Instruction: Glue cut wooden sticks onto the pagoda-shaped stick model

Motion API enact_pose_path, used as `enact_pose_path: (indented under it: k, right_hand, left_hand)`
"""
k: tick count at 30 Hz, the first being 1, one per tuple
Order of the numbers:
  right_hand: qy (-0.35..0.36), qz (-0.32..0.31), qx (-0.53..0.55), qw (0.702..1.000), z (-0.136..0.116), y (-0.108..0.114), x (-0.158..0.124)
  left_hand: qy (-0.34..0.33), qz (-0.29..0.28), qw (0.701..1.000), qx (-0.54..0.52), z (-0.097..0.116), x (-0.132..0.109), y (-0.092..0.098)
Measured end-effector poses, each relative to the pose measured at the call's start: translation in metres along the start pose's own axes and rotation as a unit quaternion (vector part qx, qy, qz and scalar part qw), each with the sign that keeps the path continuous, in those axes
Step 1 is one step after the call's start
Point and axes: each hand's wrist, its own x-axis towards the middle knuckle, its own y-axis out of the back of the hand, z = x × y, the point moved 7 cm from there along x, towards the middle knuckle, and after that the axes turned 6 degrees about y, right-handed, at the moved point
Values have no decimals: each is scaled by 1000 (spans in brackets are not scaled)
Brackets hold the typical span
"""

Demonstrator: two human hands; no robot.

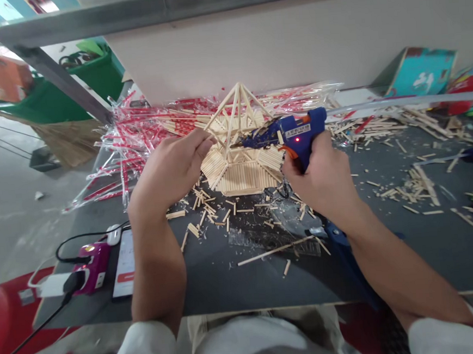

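A model built of thin wooden sticks [242, 179] stands on the dark table, with a flat, many-sided base and slanting sticks that meet in a peak. My right hand [322, 178] is wrapped round a blue hot glue gun [272, 133] with an orange trigger and a lit red light. Its nozzle points left, at the model's slanting sticks. On the model's left side, my left hand [174, 165] pinches a thin wooden stick [219, 142]; the fingertips partly hide it.
Stick offcuts [206, 206] and a clear ruler [266, 243] lie in front. Red-and-clear plastic packets [123, 147] crowd the back left. A purple power socket [92, 267] and a phone [123, 265] sit by my left forearm. Behind stands a pale panel [292, 47].
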Motion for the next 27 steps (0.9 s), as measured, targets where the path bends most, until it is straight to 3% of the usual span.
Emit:
enact_pose_path:
  k: [10, 21, 27]
  right_hand:
    - [-10, -12, -13, 1000, -4, -2, -3]
    - [6, 26, -22, 999, -1, 0, -4]
    - [-11, 9, -17, 1000, -2, 0, -4]
  left_hand:
    - [2, -8, 1000, -7, 0, -1, 3]
    - [7, -3, 1000, -7, -3, -2, 3]
    - [0, -12, 1000, -10, 0, -1, 3]
